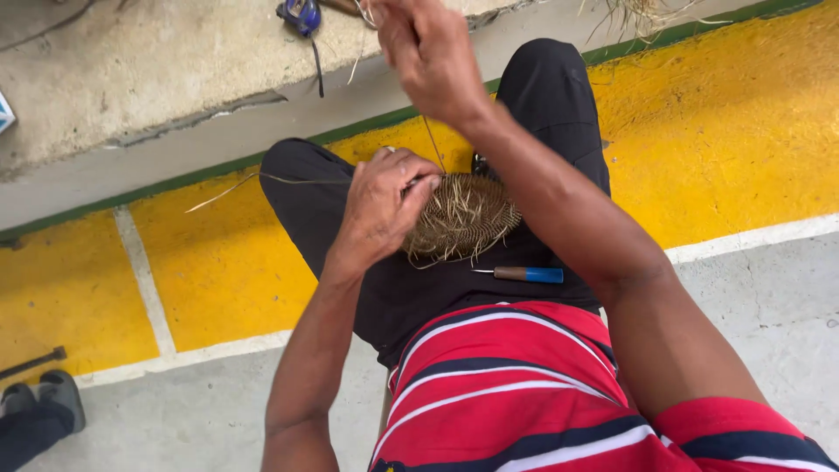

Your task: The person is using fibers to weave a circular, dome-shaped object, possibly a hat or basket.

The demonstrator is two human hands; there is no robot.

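Observation:
A small round woven basket piece (468,217) of tan straw rests on my lap, loose fibre ends sticking out of it. My left hand (384,203) grips its left rim, fingers curled over the edge. My right hand (428,52) is raised high above it, pinching a thin straw strand (433,144) that runs taut down to the weave. A long loose straw (253,181) trails left from under my left hand. A small tool with a blue and brown handle (529,274) lies on my thigh just below the basket.
I sit in black trousers and a red striped shirt over a yellow painted floor (218,271) with white lines. A grey concrete kerb (131,87) lies ahead with a blue object (300,15) on it. Another person's shoe (44,398) shows at lower left.

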